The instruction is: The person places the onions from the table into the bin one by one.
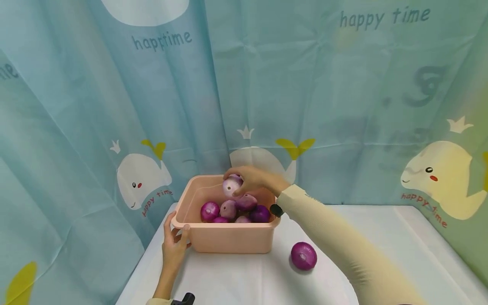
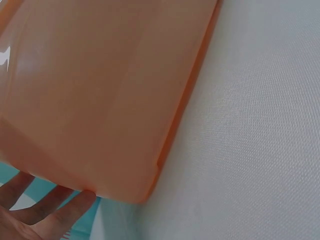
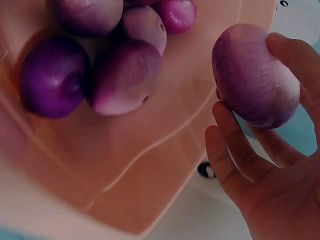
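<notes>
A pale purple onion [image 1: 232, 186] is held in my right hand [image 1: 249, 180], raised over the back of a pink plastic basin [image 1: 228, 239]. In the right wrist view, the thumb and fingertips pinch that onion [image 3: 255, 75] from opposite sides. My left hand [image 1: 174, 245] grips the basin's front left corner, thumb toward the front and fingers along the side. The left wrist view has these fingers [image 2: 65, 212] against the basin wall [image 2: 110, 100]. Several purple onions lie inside the basin, among them a dark one [image 1: 260, 214] and a brighter one [image 1: 209, 211].
One more purple onion [image 1: 303, 256] sits on the white tabletop [image 1: 244, 279], right of the basin and below the right sleeve [image 1: 335, 237]. A blue-green curtain [image 1: 324, 93] printed with whales hangs close behind the table and along its sides.
</notes>
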`<state>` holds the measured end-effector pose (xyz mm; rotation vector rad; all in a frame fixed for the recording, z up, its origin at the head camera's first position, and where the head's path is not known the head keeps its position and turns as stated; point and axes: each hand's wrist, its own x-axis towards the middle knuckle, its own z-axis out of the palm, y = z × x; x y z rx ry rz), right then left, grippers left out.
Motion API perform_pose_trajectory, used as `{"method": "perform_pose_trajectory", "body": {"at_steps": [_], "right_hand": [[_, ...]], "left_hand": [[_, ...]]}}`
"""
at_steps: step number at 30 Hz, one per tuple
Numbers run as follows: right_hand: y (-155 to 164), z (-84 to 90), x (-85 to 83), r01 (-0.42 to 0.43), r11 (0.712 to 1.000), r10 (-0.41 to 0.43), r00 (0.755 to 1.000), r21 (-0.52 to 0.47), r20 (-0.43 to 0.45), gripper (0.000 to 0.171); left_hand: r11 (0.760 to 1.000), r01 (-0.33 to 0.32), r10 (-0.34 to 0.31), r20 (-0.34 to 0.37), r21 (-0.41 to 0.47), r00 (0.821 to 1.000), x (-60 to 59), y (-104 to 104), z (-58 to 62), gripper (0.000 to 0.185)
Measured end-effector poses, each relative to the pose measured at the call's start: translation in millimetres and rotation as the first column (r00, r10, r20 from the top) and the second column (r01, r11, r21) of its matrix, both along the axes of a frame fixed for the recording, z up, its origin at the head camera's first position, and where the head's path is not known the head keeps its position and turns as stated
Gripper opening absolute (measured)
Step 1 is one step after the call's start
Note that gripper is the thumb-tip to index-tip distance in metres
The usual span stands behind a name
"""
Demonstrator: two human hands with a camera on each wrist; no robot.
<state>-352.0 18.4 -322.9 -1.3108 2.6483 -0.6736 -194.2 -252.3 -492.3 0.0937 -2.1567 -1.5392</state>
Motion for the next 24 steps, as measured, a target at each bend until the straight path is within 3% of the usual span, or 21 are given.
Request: {"method": "perform_pose_trajectory", "body": {"at_steps": [6, 13, 18, 22, 24], "right_hand": [[-11, -6.2, 2.6, -0.011, 0.999, 0.011, 1.0, 0.046, 0.01, 0.05], [-15, -10.1, 7.0, 0.018, 1.0, -0.019, 0.984, 0.005, 0.178, 0.054], [-14, -11.7, 7.8, 0.016, 1.0, -0.013, 0.98, -0.016, 0.196, 0.056], [-12, -12.5, 8.8, 0.035, 0.998, -0.02, 0.963, -0.051, 0.268, 0.06], [-12, -12.4, 7.9, 0.025, 0.999, -0.014, 0.968, -0.041, 0.249, 0.062]], "left_hand": [[1.0, 0.004, -0.004, -0.016, 0.005, 1.0, -1.3, 0, -1.5, 0.067], [1.0, 0.007, -0.007, -0.009, 0.005, 1.0, -0.8, 0, -1.3, 0.068], [1.0, 0.008, -0.008, -0.005, 0.013, 1.0, -0.9, 0, -1.4, 0.068], [1.0, 0.006, -0.006, 0.001, 0.015, 1.0, -1.0, 0, -1.3, 0.068], [1.0, 0.005, -0.005, 0.003, 0.016, 1.0, -0.9, 0, -0.9, 0.068]]}}
